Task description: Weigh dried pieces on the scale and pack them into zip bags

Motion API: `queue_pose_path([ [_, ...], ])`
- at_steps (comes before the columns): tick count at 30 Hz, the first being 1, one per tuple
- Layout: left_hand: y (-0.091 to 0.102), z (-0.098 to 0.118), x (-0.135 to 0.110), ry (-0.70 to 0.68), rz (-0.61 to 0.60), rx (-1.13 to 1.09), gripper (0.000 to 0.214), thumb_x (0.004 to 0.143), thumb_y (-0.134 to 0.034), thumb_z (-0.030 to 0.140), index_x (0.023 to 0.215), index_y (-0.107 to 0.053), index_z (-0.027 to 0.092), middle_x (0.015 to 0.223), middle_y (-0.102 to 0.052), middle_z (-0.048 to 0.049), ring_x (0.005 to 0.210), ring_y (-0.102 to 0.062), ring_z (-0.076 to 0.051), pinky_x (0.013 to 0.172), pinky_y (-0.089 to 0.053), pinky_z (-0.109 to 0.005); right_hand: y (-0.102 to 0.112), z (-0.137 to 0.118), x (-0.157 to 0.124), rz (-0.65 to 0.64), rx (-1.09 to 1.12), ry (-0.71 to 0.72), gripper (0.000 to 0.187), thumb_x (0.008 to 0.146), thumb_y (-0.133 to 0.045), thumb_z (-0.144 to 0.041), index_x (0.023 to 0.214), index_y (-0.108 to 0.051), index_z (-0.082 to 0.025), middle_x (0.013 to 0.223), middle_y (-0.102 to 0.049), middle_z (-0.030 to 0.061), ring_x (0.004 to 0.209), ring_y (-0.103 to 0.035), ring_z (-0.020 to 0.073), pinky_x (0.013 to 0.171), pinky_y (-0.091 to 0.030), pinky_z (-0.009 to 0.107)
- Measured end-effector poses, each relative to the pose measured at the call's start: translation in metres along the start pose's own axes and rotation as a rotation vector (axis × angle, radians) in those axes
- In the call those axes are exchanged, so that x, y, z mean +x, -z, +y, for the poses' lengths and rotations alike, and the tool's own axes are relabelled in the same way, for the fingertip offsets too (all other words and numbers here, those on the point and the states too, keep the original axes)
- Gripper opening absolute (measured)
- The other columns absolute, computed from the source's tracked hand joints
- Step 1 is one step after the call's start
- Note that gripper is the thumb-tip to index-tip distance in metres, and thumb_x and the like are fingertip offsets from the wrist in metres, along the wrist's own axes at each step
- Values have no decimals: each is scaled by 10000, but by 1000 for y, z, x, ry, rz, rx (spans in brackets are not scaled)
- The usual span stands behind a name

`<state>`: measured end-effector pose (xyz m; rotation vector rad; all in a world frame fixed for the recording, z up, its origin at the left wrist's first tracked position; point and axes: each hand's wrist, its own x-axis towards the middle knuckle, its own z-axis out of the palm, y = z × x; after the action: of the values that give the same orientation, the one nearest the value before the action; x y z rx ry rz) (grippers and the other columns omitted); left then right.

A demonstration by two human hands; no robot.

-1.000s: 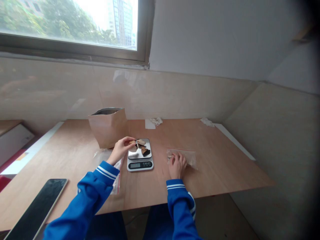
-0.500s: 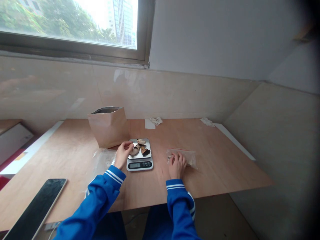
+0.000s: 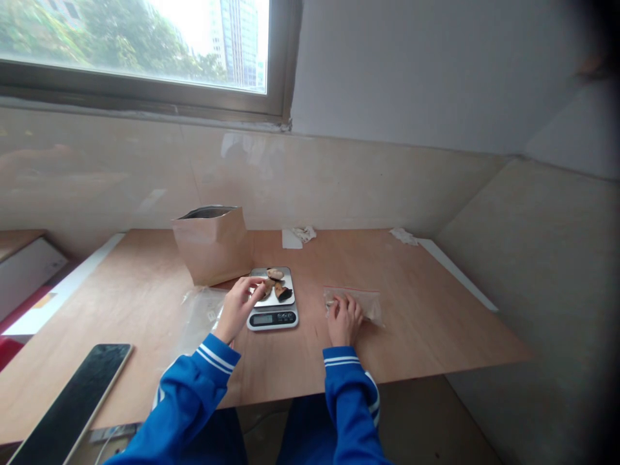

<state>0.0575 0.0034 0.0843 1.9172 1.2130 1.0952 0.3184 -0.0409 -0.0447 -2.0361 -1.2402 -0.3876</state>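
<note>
My left hand [image 3: 241, 303] is over the left side of a small kitchen scale [image 3: 274, 319], thumb and forefinger closed about a tan, dried-mushroom-like piece [image 3: 268, 289]. Part of that piece is hidden by the fingers. Beside it on the steel plate lie a pale piece [image 3: 276, 274] and a brown one with a dark end [image 3: 282, 292]. The scale's display is lit, but its digits are too small to read. My right hand [image 3: 345, 318] rests on a clear zip bag [image 3: 369, 302] with a red seal line, its fingers curled on the plastic; something small and pale shows by the fingertips.
An open brown paper bag [image 3: 213, 248] stands behind the scale to the left. A clear plastic bag [image 3: 198, 320] lies flat by my left wrist. At the front left lies a tablet-like dark slab [image 3: 72, 403]. Crumpled white paper [image 3: 305, 234] sits against the wall.
My left hand has shifted slightly, its fingers now reaching further over the tan piece and covering more of it. My right hand stays on the zip bag.
</note>
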Motion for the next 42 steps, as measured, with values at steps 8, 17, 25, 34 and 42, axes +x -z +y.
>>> queue_pose_path([
  [8,-13,-20,-6,-100,-55,239,273,896,-469,406,1014,-652,241,927,-569,-43,889,-559,-180,766,-450,-306,1,0,0,-5,7,4,310,887,-386,-243,990,-667,-160,1169,-574,142,1082,-447,286,890,-312,413],
  [17,-24,-34,-7,-230,-41,465,189,912,-460,315,1005,-598,226,961,-595,-50,860,-518,-193,778,-446,-340,2,-1,0,-12,20,1,304,882,-383,-244,983,-657,-161,1159,-574,142,1071,-445,289,875,-314,410],
  [25,-27,-34,-6,-218,26,571,217,897,-485,325,1057,-547,193,1031,-560,-80,927,-518,-214,827,-445,-361,4,-3,2,-15,4,4,299,871,-389,-217,971,-665,-161,1147,-584,137,1062,-451,288,882,-313,406],
  [34,0,-33,-27,-139,102,502,226,900,-444,335,1015,-585,201,986,-565,-79,919,-535,-234,820,-453,-387,3,-2,1,-23,-6,-5,293,866,-393,-209,971,-664,-168,1149,-583,131,1058,-452,282,879,-319,397],
  [42,35,-60,-64,51,-69,513,267,862,-413,331,976,-608,190,914,-590,-76,807,-605,-209,765,-498,-367,2,-1,-1,-40,-13,6,295,869,-395,-213,995,-657,-168,1175,-572,131,1068,-446,284,881,-326,406],
])
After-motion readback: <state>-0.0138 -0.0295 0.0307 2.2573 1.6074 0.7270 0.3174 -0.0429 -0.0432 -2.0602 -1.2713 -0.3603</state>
